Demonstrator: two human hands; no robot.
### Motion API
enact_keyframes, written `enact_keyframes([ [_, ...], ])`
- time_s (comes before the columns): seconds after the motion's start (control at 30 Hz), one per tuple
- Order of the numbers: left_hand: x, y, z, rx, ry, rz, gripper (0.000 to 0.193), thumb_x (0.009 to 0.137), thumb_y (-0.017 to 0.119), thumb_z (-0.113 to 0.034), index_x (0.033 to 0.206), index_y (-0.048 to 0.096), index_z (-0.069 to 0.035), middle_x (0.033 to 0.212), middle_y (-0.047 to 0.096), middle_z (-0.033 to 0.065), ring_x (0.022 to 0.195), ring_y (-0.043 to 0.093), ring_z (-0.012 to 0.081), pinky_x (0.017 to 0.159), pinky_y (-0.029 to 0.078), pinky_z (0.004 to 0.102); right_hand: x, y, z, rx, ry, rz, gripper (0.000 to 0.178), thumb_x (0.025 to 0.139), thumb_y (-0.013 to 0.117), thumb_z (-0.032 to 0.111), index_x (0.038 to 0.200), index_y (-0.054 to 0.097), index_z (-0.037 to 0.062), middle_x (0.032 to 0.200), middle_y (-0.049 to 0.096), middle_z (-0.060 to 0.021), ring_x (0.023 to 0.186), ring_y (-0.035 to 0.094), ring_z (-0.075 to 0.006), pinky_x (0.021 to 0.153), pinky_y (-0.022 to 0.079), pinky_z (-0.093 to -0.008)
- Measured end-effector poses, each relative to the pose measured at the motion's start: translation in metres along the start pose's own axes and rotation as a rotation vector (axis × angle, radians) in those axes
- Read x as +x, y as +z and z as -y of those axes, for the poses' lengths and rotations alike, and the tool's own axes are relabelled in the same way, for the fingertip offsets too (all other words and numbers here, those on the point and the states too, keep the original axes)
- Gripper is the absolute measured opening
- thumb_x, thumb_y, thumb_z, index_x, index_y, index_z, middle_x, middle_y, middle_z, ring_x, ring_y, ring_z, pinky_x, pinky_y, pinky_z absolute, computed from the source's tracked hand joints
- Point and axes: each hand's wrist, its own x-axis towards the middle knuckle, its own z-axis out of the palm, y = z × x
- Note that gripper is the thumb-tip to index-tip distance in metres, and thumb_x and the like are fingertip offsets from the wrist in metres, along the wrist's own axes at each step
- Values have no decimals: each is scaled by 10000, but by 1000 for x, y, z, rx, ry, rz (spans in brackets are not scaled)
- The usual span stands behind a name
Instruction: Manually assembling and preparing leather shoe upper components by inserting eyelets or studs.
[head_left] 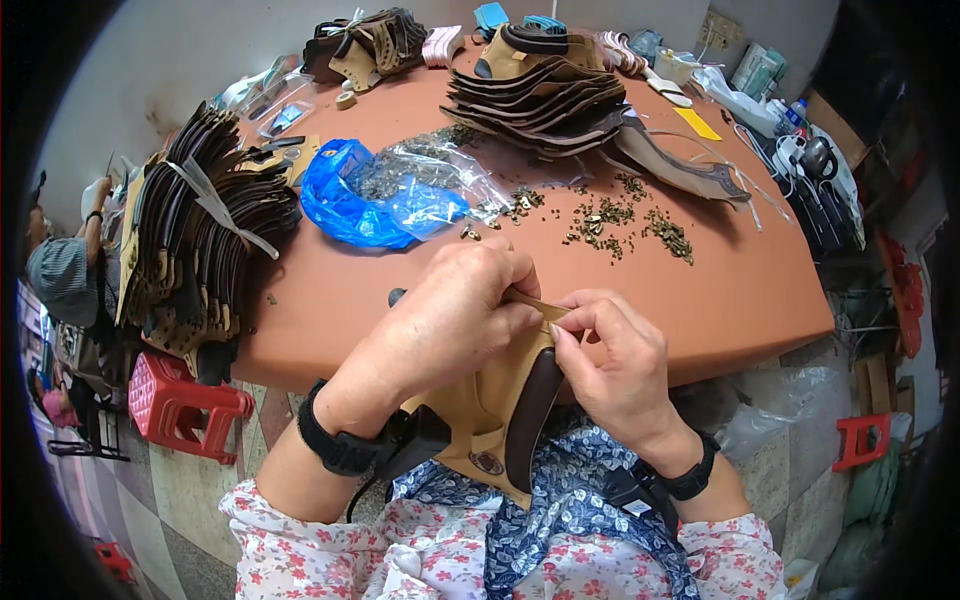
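A tan shoe upper (492,400) with a padded dark brown collar hangs between my hands at the table's near edge, its lower part over my lap. The fingers of my left hand (450,305) are closed on the top edge of the upper. My right hand (618,360) pinches the same edge just to the right, thumb and forefinger close to the left fingertips. Whether a small metal piece sits between the fingertips is hidden. Beyond my hands, small brass-coloured metal pieces (605,222) lie loose in several heaps on the table.
A blue plastic bag (335,205) and a clear bag of small metal pieces (400,172) lie mid-table. Stacks of shoe uppers stand at the left (190,250) and back (535,110). Red stools (180,400) stand on the floor. Another person (70,270) is at far left.
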Motion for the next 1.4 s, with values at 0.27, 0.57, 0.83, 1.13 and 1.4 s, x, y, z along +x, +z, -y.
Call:
enact_keyframes([
  [0.27,-1,6,-2,32,30,-33,125,776,680,-27,850,621,55,773,591,112,733,598,194,666,470,315,0,0,-2,5,-12,3,106,793,667,-28,833,573,0,819,629,-138,649,637,-271,560,487,-344],
  [0.57,0,7,-5,-33,-2,-27,99,757,634,-19,829,646,48,810,631,182,791,631,341,716,496,405,-5,0,1,183,177,13,94,835,664,-14,865,575,-6,770,628,-104,642,629,-179,560,476,-298],
  [0.83,-1,12,-5,24,94,-83,63,764,637,-8,809,640,37,806,611,171,823,611,348,736,486,420,-5,-4,-3,450,415,39,130,874,646,-1,997,625,-39,860,677,-91,771,638,-91,653,507,-239],
  [1.13,0,24,-4,153,173,-144,115,735,674,13,838,624,24,870,612,136,812,610,309,705,482,356,-5,-7,-8,428,416,57,125,877,618,-35,1001,630,-52,863,681,-95,786,641,-98,669,518,-242],
  [1.4,3,24,1,95,105,-94,119,746,681,8,853,631,29,856,613,126,798,618,274,705,486,340,-8,2,-17,234,267,3,132,865,646,8,991,636,-32,843,672,-104,750,647,-112,650,518,-264],
])
